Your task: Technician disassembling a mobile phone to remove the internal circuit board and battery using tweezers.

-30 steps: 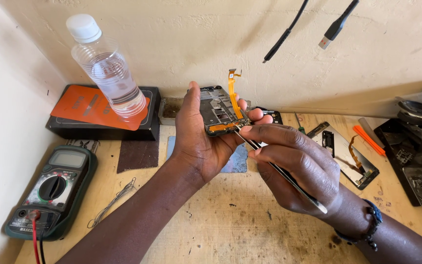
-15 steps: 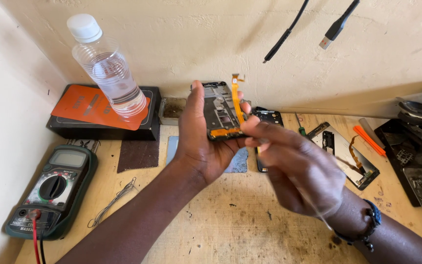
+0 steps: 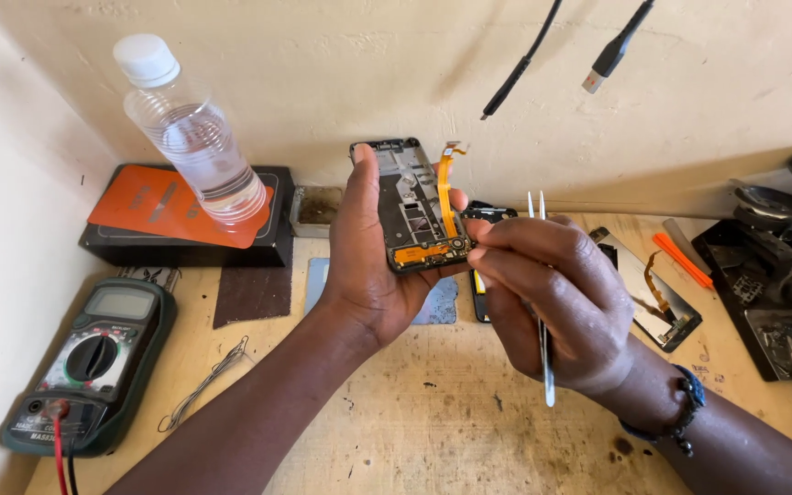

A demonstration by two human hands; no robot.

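Observation:
My left hand (image 3: 373, 275) holds an opened phone frame (image 3: 412, 203) upright above the wooden bench, its bare inner side facing me. An orange flex cable (image 3: 446, 188) runs up the frame's right side and sticks out past its top. My right hand (image 3: 552, 298) grips metal tweezers (image 3: 540, 302) in its palm, tips pointing up above the fingers and the other end poking out below. The thumb and forefinger of that hand pinch at the small board at the frame's lower right corner.
A plastic water bottle (image 3: 190, 137) stands on an orange and black box (image 3: 185, 215) at the back left. A green multimeter (image 3: 93, 362) lies at the left. Another phone part (image 3: 653, 289), an orange tool (image 3: 682, 259), dark equipment (image 3: 781, 275) and two hanging cables (image 3: 611, 50) are at the right.
My left hand has raised the phone frame and turned it more upright. My right hand flipped the tweezers from tips at the frame to tips pointing up, and its fingers now pinch the frame's corner.

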